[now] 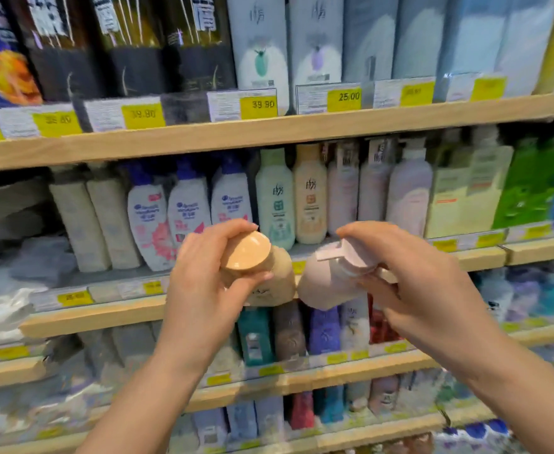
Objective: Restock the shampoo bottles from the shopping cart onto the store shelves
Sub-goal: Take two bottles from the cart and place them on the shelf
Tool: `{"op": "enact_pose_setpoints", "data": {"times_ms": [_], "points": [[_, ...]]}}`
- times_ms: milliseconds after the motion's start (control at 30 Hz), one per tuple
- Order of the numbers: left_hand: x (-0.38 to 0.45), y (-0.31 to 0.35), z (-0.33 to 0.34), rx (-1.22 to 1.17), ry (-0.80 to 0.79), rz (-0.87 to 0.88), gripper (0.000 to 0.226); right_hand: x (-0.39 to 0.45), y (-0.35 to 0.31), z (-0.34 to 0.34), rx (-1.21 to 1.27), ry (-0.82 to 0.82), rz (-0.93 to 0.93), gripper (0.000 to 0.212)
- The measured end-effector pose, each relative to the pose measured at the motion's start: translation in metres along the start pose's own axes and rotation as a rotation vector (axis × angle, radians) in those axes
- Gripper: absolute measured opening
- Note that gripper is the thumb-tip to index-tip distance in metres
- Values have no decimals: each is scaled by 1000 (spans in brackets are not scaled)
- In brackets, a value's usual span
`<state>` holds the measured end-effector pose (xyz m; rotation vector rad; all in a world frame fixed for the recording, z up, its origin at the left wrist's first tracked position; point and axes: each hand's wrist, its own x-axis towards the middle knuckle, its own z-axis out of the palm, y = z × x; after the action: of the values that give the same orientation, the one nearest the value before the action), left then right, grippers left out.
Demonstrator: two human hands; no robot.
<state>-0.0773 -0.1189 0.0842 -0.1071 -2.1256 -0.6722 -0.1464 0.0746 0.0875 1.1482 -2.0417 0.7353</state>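
— What is the left hand (210, 273) doing?
— It is gripping a beige plastic shampoo bottle with a round tan cap (262, 273), fingers curling over the cap from above and the thumb pressing in from below. The bottle is tilting, its cap facing the camera.

— And the right hand (410, 276)?
— It is holding a pale pink plastic pump bottle (324, 283) by the neck, fingers wrapping around just under the white pump head. That bottle is leaning too, pump pointing up and to the left.

— Where are the two bottles sitting?
— Neither is sitting on anything; both are hanging in the air in front of the light wooden middle shelf (105, 314), bodies almost touching each other.

— What is standing behind them?
— A mint green bottle (275, 198) and a peach bottle of the same shape (311, 194) are standing upright side by side on that shelf, with pale pink pump bottles (342, 191) just to their right and white bottles with blue caps (189, 204) to their left.

— Anything above?
— Yellow price tags (258, 106) are lining the upper shelf edge, under tall dark and pale packs
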Motion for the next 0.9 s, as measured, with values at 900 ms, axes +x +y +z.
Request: {"op": "enact_pose_setpoints", "data": {"times_ms": [900], "points": [[151, -42, 160, -129, -42, -107, 36, 114, 209, 17, 185, -219, 54, 46]]}}
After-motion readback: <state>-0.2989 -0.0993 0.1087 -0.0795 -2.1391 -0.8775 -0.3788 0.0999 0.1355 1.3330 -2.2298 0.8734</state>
